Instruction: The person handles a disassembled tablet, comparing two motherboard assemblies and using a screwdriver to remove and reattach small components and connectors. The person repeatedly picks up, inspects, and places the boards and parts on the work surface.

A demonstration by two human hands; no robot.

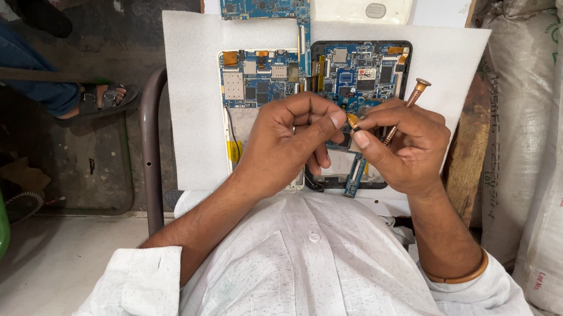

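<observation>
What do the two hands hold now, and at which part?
The right hand holds a copper-coloured screwdriver by its shaft. Both hands, left hand included, pinch a tiny part at the fingertips.

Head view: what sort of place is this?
Probably a small, informal electronics repair spot. Two opened tablets with bare blue circuit boards lie on a white foam sheet, the right hand holds a small screwdriver, and filled woven sacks are stacked alongside.
</observation>
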